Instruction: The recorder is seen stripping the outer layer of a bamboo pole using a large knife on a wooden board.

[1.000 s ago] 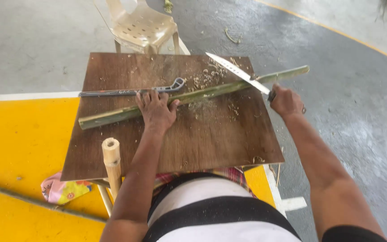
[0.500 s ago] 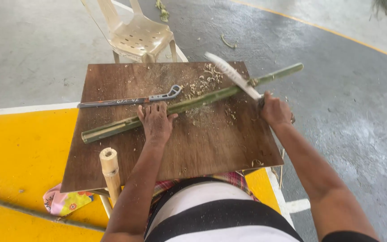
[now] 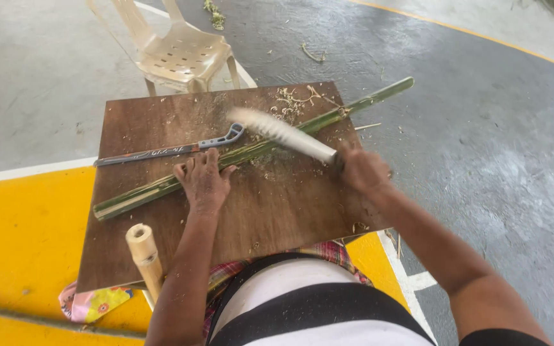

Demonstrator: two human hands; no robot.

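Bamboo strip (image 3: 251,152) lying diagonally across wooden board (image 3: 161,256); left hand (image 3: 204,181) pressing it flat, fingers spread; right hand (image 3: 361,170) gripping machete (image 3: 283,133) fully closed. Keeping blade angled away from fingertips seems wise.

beige plastic chair (image 3: 184,54) beyond the board; handsaw (image 3: 168,150) lying on it; pale bamboo stub (image 3: 143,251) at near-left edge; patterned cloth (image 3: 94,302) beneath.

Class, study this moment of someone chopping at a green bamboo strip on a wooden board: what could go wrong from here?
1. The left hand presses the bamboo strip close to where the blurred knife in the right hand lands; a slip might cut fingers.
2. The wooden board seems to rest on the lap; it may tip.
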